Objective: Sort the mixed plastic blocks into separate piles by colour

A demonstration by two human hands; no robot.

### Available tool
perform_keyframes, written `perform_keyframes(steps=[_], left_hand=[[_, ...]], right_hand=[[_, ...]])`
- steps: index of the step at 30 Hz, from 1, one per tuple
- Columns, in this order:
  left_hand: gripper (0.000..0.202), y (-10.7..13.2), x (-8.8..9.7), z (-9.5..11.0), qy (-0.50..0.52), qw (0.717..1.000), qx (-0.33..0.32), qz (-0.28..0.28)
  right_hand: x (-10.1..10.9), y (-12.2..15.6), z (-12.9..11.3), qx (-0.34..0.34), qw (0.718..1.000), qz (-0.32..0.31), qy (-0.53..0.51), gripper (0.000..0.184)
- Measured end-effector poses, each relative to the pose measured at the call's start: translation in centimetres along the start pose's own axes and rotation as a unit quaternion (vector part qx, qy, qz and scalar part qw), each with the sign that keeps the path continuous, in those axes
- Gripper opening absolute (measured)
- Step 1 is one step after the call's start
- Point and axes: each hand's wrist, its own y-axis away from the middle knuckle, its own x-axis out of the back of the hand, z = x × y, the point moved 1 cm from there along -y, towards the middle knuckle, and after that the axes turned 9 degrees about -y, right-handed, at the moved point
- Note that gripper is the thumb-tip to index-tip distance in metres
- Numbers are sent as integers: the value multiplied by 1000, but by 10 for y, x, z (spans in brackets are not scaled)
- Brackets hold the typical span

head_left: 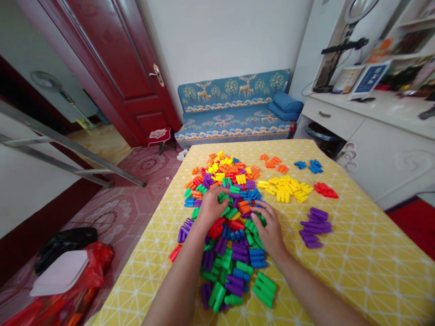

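A long heap of ribbed plastic building pieces in purple, green, blue, red, orange and yellow covers the middle of the table. My left hand (214,206) reaches into it, fingers curled round a green piece (222,197). At the heap's right side is my right hand (270,228), thumb and fingers apart; its fingertips are beside an orange piece (244,207) and above green pieces (252,237). To the right lie single-colour groups: yellow pieces (287,188), purple pieces (315,226), red pieces (325,190), blue pieces (315,166) and orange pieces (271,164).
A yellow patterned cloth (360,267) covers the table. Behind it stands a blue sofa (234,120); a white cabinet (384,145) is on the right. On the left are a red door (125,68), a metal ladder (64,136) and a red bag (98,262) on the floor.
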Motion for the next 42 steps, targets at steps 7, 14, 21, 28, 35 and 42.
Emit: perform_keyframes(steps=[7, 14, 21, 28, 35, 42], left_hand=[[42, 45, -18, 16, 35, 997, 23, 71], [39, 40, -24, 12, -20, 999, 13, 41], [37, 41, -25, 10, -20, 999, 22, 29], [36, 41, -25, 10, -10, 999, 23, 36], [32, 44, -25, 8, 34, 997, 13, 68], [25, 52, -15, 19, 115, 992, -37, 42]], right_hand=[[-2, -2, 2, 15, 1000, -8, 12, 20], [-6, -3, 5, 44, 998, -12, 31, 20], [-7, -4, 3, 42, 998, -10, 35, 21], [-6, -3, 4, 38, 999, -18, 35, 21], [-6, 0, 3, 57, 997, -17, 56, 23], [-5, 4, -12, 152, 977, -110, 104, 66]])
